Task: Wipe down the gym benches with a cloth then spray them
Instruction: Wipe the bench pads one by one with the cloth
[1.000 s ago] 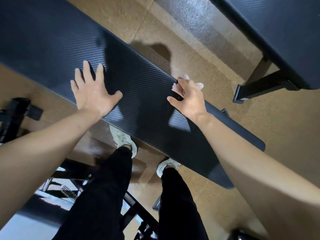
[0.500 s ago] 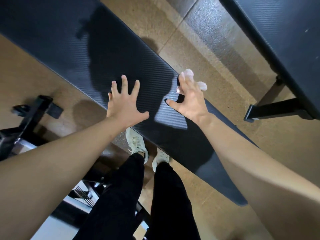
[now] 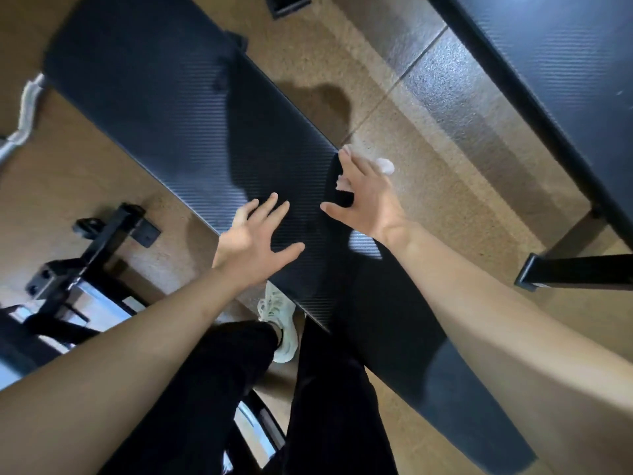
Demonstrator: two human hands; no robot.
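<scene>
A long black ribbed gym bench (image 3: 178,108) runs diagonally from upper left to lower right. My right hand (image 3: 368,204) presses a small white cloth (image 3: 383,165) against the bench's far edge; only bits of the cloth show past my fingers. My left hand (image 3: 257,241) rests flat and open on the bench's near edge, fingers spread, close to the right hand. A second dark bench (image 3: 561,73) fills the upper right corner. No spray bottle is visible.
The floor (image 3: 411,173) is tan with a grey tile strip. A black bench foot (image 3: 575,272) juts out at right. Black frame parts (image 3: 99,241) and a curled metal bar (image 3: 24,114) lie at left. My legs in black trousers and a pale shoe (image 3: 277,317) stand beside the bench.
My left hand has slid right along the bench, ending near the right hand. The right hand kept the cloth at the far edge. The view shifted, showing more of the bench's left end.
</scene>
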